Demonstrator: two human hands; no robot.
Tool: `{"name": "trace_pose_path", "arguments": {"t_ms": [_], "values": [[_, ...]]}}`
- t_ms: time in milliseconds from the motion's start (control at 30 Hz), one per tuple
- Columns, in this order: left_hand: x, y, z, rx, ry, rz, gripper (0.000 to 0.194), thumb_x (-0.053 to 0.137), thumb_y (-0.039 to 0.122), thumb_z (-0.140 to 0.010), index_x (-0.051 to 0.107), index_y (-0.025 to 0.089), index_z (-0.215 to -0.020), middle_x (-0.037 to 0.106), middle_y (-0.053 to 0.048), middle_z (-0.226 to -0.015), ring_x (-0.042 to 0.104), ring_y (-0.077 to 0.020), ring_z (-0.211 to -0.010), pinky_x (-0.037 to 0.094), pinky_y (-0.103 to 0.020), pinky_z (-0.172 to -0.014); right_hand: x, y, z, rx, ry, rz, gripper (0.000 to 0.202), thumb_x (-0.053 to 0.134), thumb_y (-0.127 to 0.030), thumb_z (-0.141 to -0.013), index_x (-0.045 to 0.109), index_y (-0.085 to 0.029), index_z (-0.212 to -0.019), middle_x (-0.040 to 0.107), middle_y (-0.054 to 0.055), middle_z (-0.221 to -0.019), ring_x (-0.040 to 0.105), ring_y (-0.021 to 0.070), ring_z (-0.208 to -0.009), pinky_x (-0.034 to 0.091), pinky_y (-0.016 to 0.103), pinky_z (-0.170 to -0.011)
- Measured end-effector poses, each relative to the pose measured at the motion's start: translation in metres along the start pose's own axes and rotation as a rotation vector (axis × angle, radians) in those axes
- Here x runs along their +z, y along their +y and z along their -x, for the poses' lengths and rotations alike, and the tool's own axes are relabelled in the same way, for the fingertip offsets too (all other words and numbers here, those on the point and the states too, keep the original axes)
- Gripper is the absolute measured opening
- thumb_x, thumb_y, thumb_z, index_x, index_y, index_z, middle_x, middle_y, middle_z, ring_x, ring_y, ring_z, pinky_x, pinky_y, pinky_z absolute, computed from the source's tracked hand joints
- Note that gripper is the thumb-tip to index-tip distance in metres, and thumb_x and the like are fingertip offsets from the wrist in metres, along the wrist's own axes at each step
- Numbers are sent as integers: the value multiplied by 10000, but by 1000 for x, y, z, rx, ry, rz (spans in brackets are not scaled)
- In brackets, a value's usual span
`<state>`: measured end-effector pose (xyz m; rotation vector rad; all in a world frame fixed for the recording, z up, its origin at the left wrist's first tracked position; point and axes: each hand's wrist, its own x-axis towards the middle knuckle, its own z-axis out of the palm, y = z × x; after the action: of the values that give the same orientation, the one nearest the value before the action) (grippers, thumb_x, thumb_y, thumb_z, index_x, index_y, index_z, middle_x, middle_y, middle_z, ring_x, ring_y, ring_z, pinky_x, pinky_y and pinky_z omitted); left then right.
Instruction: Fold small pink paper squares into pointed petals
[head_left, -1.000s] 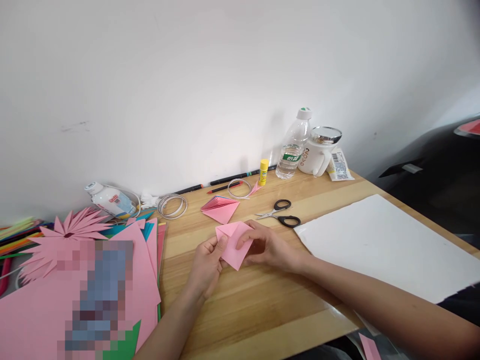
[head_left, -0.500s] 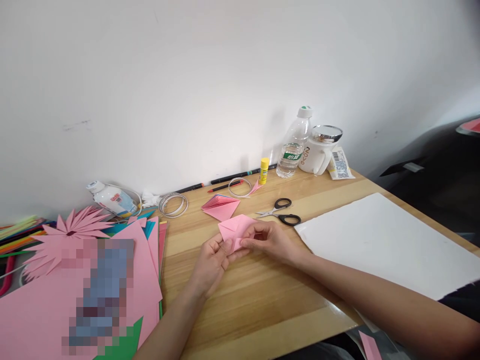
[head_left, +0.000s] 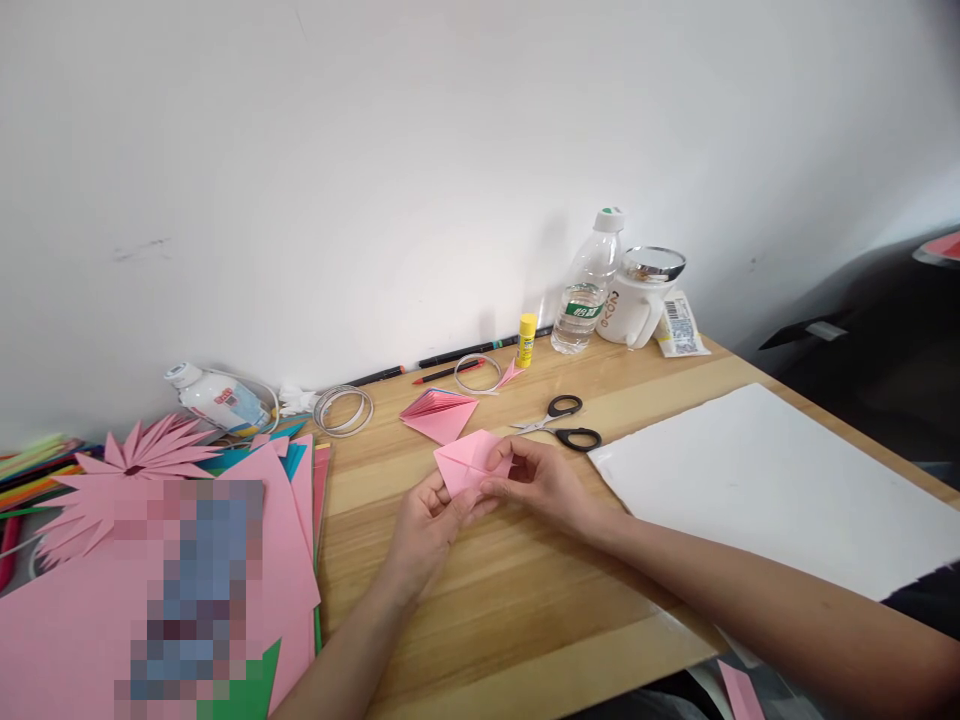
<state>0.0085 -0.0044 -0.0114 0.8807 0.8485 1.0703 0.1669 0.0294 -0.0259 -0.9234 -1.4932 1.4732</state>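
A small pink square of paper [head_left: 466, 463] with crossing crease lines is held just above the wooden table [head_left: 450, 630]. My left hand [head_left: 426, 525] grips its lower left edge, thumb on top and fingers underneath. On the right side, my right hand [head_left: 544, 485] pinches the paper between thumb and fingers. Just beyond the paper lies a stack of folded pink paper pieces [head_left: 440, 416]. Scissors with black handles [head_left: 566, 422] lie open to the right of the stack.
A glue stick [head_left: 526, 341], a water bottle [head_left: 581, 300] and a white mug [head_left: 634, 310] stand along the wall. Pens [head_left: 454, 372] and a tape ring [head_left: 343, 412] lie there too. White board [head_left: 772, 490] covers the right; pink paper sheets [head_left: 67, 640] and a pink paper flower [head_left: 135, 465] fill the left.
The fold that the fingers were working at the paper's lower edge now lies flatter, and more of the creased face shows. Both hands stay in nearly the same place.
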Motion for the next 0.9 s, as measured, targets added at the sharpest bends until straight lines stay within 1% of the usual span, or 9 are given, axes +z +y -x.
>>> {"name": "trace_pose_path", "arguments": {"t_ms": [100, 167, 300, 367, 433, 533, 667, 767, 900], "values": [[-3, -3, -1, 40, 44, -56, 369, 666, 235, -711, 589, 121, -1054, 656, -120, -1039, 611, -231, -949, 482, -395, -864, 1, -1, 0, -20, 14, 54, 302, 680, -437, -653, 543, -175, -711, 578, 8, -736, 545, 120, -645, 449, 235, -594], [-4, -3, -1, 47, 86, -116, 354, 671, 254, -706, 599, 124, -1028, 656, -110, -1040, 620, -227, -925, 510, -368, -818, 1, -1, 0, -25, 25, 68, 303, 677, -440, -655, 550, -171, -713, 581, 9, -739, 544, 119, -649, 447, 233, -597], [-2, 2, 0, -48, 188, -229, 313, 685, 319, -684, 633, 98, -899, 694, -107, -885, 667, -214, -725, 553, -316, -649, 1, 1, 0, -12, 31, 63, 286, 683, -417, -659, 565, -169, -738, 584, 2, -716, 527, 111, -622, 428, 222, -567], [-1, 5, 0, -99, 203, -234, 316, 690, 337, -675, 639, 87, -861, 702, -106, -812, 669, -201, -649, 554, -305, -614, 1, 2, 0, 1, 23, 42, 276, 685, -401, -662, 572, -169, -759, 588, 4, -727, 528, 114, -628, 424, 222, -565], [-1, 5, 0, -128, 206, -216, 321, 708, 335, -655, 648, 78, -837, 705, -108, -781, 668, -195, -635, 556, -302, -625, 2, 3, 0, 2, 9, 6, 257, 684, -382, -668, 571, -170, -759, 583, 2, -729, 526, 113, -632, 419, 221, -565], [-4, 2, 0, -141, 221, -178, 313, 735, 308, -629, 662, 73, -823, 709, -108, -776, 671, -195, -671, 557, -303, -667, 3, 3, 0, -24, -3, -36, 220, 677, -355, -682, 569, -166, -717, 573, 0, -711, 516, 108, -629, 416, 223, -576], [-7, 0, -1, -167, 219, -113, 297, 747, 272, -623, 668, 79, -834, 713, -106, -803, 674, -197, -717, 557, -298, -689, 4, 1, -1, -23, -15, -77, 221, 668, -366, -685, 591, -160, -710, 590, 8, -715, 527, 113, -644, 431, 235, -603], [-7, 0, 0, -194, 232, -111, 306, 750, 282, -619, 669, 71, -826, 713, -108, -764, 674, -189, -675, 558, -284, -656, 4, -2, -1, -11, -7, -48, 227, 662, -375, -686, 605, -157, -707, 602, 14, -714, 532, 114, -642, 434, 235, -600], [-4, 3, 1, -217, 243, -113, 330, 759, 307, -603, 668, 67, -811, 712, -111, -749, 673, -192, -651, 557, -290, -643, 4, -4, 0, -35, -13, 11, 212, 650, -372, -695, 612, -163, -709, 617, 22, -738, 547, 123, -661, 444, 238, -608]]}}
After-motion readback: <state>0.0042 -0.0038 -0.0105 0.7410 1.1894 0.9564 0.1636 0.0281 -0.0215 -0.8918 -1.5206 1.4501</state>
